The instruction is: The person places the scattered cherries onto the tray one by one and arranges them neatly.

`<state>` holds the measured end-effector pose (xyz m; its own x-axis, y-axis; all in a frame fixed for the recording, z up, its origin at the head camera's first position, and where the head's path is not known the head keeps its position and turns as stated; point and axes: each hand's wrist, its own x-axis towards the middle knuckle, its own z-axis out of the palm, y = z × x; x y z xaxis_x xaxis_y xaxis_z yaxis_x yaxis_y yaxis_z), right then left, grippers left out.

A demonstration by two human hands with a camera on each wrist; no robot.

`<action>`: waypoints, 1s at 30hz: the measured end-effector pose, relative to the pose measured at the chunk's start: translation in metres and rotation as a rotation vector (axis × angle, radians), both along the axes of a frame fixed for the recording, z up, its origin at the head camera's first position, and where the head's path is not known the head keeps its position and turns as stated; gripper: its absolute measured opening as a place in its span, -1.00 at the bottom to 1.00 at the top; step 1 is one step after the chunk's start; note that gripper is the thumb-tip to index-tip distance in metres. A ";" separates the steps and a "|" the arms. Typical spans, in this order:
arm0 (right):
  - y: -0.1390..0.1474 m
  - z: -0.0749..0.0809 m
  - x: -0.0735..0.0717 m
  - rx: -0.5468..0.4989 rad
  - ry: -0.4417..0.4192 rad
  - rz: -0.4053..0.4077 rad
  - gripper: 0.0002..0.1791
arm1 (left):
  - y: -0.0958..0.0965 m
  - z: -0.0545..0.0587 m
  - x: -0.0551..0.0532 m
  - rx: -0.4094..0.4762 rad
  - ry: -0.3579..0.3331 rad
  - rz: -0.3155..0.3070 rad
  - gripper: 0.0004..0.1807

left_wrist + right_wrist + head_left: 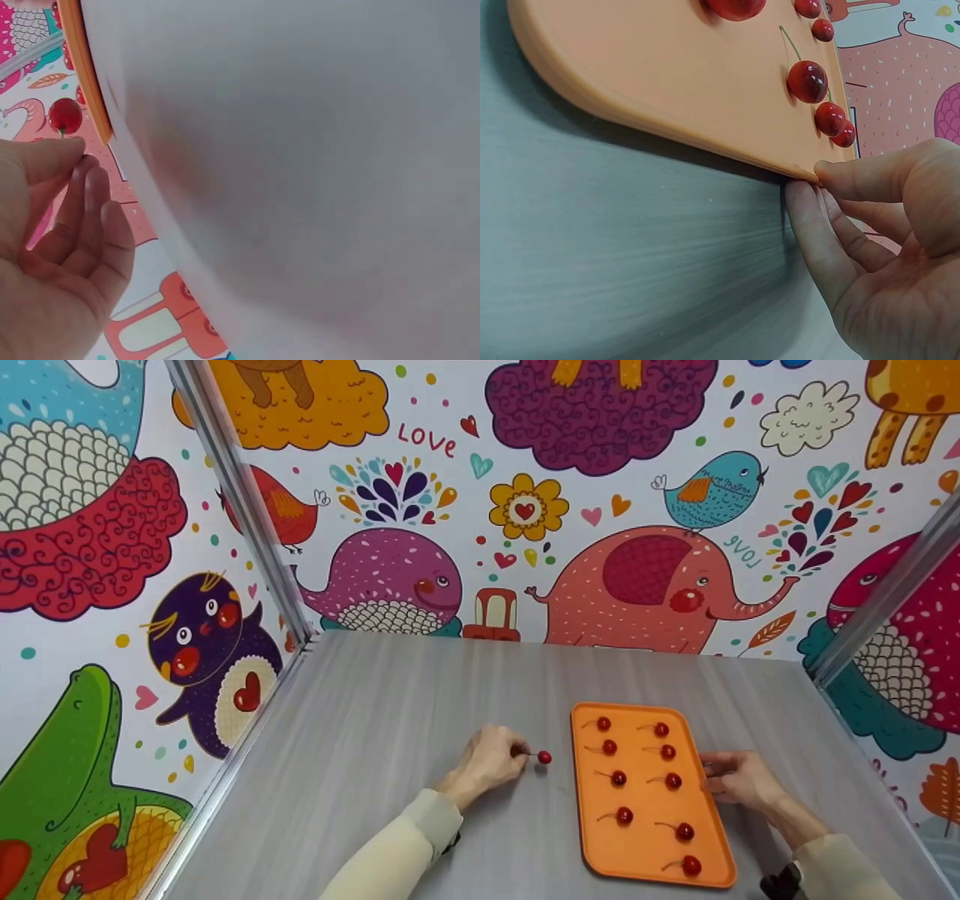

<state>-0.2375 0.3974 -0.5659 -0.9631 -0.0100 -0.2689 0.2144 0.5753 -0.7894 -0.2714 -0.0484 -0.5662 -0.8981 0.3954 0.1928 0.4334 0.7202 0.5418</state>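
Note:
My left hand pinches a red cherry by its thin stem, left of the orange tray. In the left wrist view that cherry stands out beyond the thumb and forefinger. At the tray's right edge, my right hand grips the rim; in the right wrist view its thumb is on top and the fingers are below. Several stemmed cherries lie on the tray in two columns, stems pointing left. A wider gap shows in the right column between a cherry and the one nearer me.
The grey wood-grain table extends left of and behind the tray. Printed cartoon walls enclose it at the back and sides, with metal posts at the corners. A dark object shows near my right sleeve.

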 end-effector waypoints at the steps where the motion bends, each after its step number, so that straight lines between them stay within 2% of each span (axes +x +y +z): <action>1: 0.000 0.000 0.000 0.000 0.002 0.002 -0.39 | 0.002 0.001 0.001 0.004 -0.002 -0.006 -0.88; 7: 0.000 0.000 0.000 -0.012 0.000 0.020 -0.38 | 0.010 0.005 0.006 0.007 -0.005 -0.033 -0.88; 14: 0.004 -0.001 -0.001 -0.034 -0.025 0.019 -0.37 | 0.019 0.008 0.014 -0.020 0.055 -0.072 -0.88; 24: 0.006 0.002 0.000 -0.037 -0.023 0.042 -0.39 | 0.036 0.017 0.024 -0.034 0.082 -0.120 -0.86; 30: 0.004 0.000 0.001 -0.043 -0.032 0.006 -0.38 | 0.048 0.020 0.031 -0.043 0.098 -0.170 -0.85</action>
<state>-0.2361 0.4019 -0.5657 -0.9541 -0.0280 -0.2983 0.2362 0.5421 -0.8064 -0.2405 -0.0003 -0.5463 -0.7954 0.5497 0.2554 0.5999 0.6537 0.4613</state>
